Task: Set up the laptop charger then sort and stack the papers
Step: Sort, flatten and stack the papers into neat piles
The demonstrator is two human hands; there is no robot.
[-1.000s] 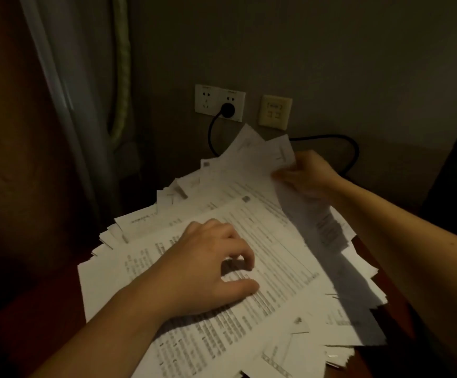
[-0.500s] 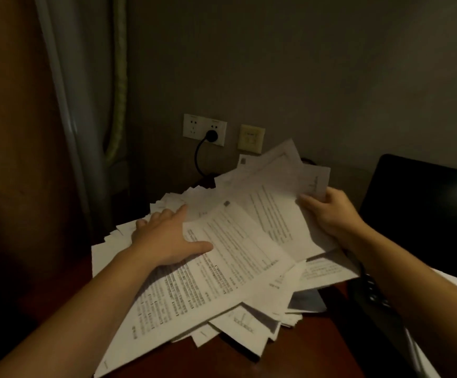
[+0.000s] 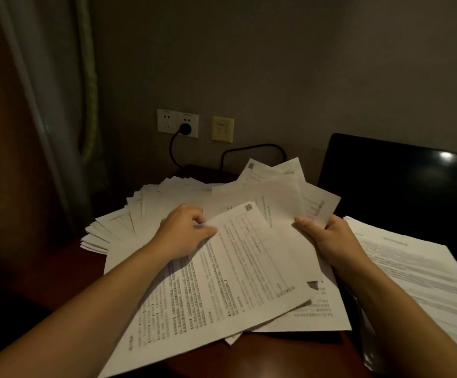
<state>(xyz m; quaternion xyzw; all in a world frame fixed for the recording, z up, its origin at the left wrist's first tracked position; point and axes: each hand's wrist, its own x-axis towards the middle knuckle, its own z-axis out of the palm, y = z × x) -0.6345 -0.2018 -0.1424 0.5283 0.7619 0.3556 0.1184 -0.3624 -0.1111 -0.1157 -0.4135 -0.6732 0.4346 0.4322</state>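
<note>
Though the right grip [image 3: 328, 241] holds papers [image 3: 249, 271], print [image 3: 194, 293] blurs.

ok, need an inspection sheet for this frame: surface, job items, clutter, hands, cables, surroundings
surface: dark wooden desk, mostly covered by paper.
job's things: loose pile fanned out at left; top sheet lying across it; raised sheets; neater stack at right; laptop open, screen dark.
clutter: nothing seen.
grippers: left hand pinches the top sheet's edge; right hand grips the raised sheets.
cables: black plug sits in the wall socket; cable loops behind the papers.
surroundings: grey wall, beige switch plate, curtain at left; dim light.
</note>
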